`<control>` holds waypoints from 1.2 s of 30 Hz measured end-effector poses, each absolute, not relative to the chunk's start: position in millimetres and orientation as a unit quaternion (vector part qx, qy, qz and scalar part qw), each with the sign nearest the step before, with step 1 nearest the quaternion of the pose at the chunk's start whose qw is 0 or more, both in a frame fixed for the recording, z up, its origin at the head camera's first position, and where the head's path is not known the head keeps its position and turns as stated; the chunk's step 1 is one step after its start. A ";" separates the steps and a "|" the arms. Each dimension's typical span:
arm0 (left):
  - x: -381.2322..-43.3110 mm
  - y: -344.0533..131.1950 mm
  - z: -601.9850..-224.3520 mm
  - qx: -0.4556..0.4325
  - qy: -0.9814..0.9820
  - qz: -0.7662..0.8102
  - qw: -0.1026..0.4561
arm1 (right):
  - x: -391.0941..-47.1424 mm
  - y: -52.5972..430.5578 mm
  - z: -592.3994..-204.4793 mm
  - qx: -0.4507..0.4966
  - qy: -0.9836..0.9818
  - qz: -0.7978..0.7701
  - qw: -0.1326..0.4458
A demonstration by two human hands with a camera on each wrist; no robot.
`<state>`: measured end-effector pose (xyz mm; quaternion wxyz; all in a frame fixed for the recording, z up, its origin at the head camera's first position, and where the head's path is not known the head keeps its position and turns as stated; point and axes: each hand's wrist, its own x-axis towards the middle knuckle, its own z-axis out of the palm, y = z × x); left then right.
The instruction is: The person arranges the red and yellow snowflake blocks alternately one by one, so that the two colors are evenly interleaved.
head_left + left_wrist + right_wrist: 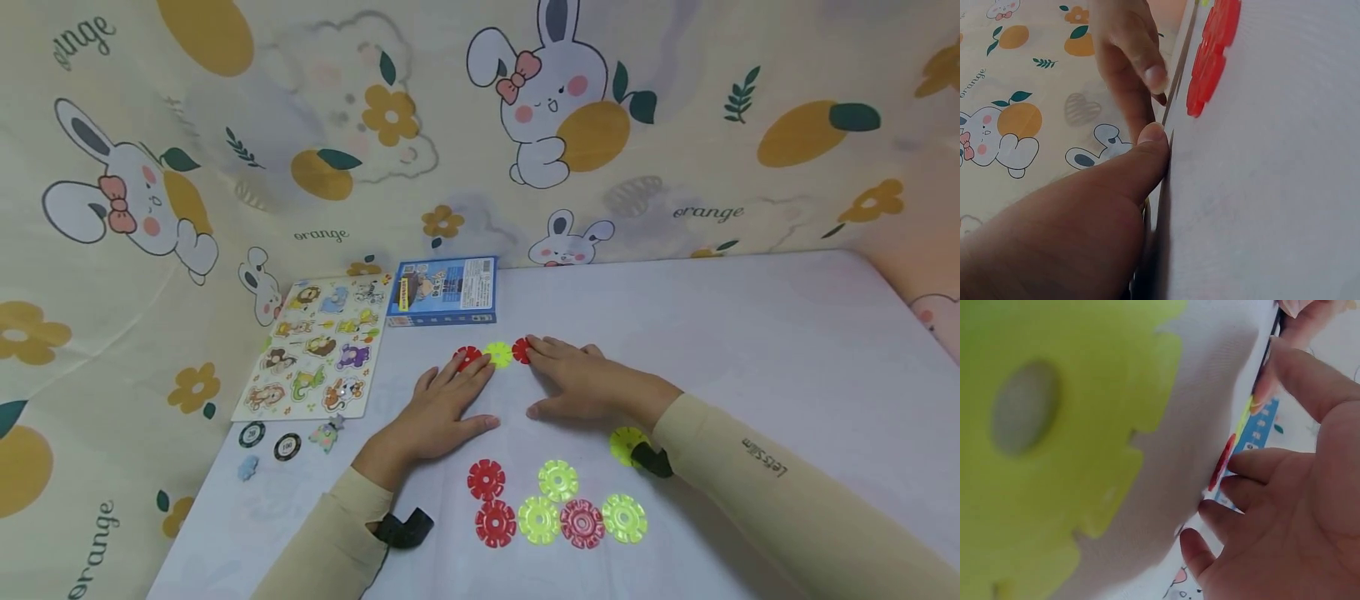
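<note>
Three notched plastic discs lie in a row on the white table in the head view: a red disc (pixel 469 353), a yellow-green disc (pixel 498 354) and another red disc (pixel 520 351). My left hand (pixel 446 421) rests with extended fingers on the left red disc, fingertips reaching the yellow-green one's lower edge. At the row's other end, the fingertips of my right hand (pixel 577 383) touch the right red disc (pixel 1221 464). Both thumbs point inward, apart from each other. Neither hand grips anything. A yellow disc (pixel 627 446) lies partly hidden under the right wrist strap.
Closer in lie several red discs (pixel 496 523) and yellow-green discs (pixel 539 520). A blue box (pixel 442 290) and an animal sticker board (pixel 315 350) stand behind, left. Black round chips (pixel 287 447) and small figures (pixel 327 434) lie at left. A patterned cloth (pixel 450 125) hangs behind.
</note>
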<state>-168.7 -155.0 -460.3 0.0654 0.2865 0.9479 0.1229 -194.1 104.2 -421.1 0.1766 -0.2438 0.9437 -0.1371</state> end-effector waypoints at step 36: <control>-168.2 -155.9 -462.1 0.291 0.946 0.132 0.053 | -96.4 215.3 -435.7 -0.206 0.904 -0.352 0.127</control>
